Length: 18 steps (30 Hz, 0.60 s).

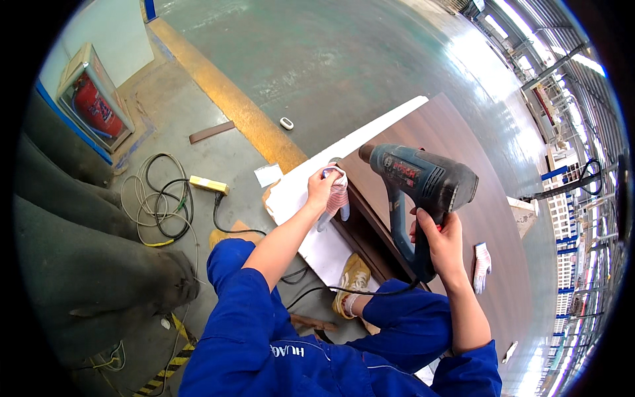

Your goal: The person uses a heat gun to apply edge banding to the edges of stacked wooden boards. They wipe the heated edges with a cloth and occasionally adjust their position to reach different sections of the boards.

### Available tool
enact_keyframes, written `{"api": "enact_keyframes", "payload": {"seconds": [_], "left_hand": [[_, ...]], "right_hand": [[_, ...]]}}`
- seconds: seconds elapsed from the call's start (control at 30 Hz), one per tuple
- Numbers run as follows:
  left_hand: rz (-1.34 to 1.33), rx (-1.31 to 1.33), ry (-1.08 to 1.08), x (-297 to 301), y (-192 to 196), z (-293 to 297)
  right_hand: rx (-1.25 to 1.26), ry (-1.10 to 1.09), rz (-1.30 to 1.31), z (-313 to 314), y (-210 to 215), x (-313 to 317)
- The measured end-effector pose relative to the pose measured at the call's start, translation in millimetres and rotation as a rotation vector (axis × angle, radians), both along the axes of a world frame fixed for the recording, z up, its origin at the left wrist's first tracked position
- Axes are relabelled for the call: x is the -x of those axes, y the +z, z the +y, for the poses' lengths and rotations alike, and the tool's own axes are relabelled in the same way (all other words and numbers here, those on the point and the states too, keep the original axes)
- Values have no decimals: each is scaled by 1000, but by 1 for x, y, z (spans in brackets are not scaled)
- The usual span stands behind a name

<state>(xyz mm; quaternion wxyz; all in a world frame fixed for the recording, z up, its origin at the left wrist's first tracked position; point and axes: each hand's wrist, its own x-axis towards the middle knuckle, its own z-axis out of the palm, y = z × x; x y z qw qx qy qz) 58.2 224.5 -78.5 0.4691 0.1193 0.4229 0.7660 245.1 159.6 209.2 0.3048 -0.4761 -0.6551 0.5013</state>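
My right hand (442, 245) is wrapped round the handle of a dark blue and black heat gun (413, 172), whose metal nozzle points to the upper left. Its black cord trails from the base of the handle toward the left. My left hand (319, 187) grips a striped work glove (338, 196) by its cuff, with the grey fingers hanging down. This glove is above the edge of a large dark wood-grain panel (456, 139). Farther right on that panel lies a second striped glove (481, 266).
A white foam board (390, 124) lies beside the panel. On the floor at left are a yellow power strip (210, 185), coiled cables (159, 208) and a brown strip (211, 132). A boxed fire extinguisher (98, 106) stands at far left, near large dark rolls (86, 258).
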Motion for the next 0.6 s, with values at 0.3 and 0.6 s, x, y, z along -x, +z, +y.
{"api": "enact_keyframes", "payload": {"seconds": [0.3,0.6], "left_hand": [[-170,167,-332,27,-8,1],[429,60,483,60,23,11]], "right_hand": [[-53,-26,-160,-8,5,-20],[-223,-274,379,-90,50,-100]]}}
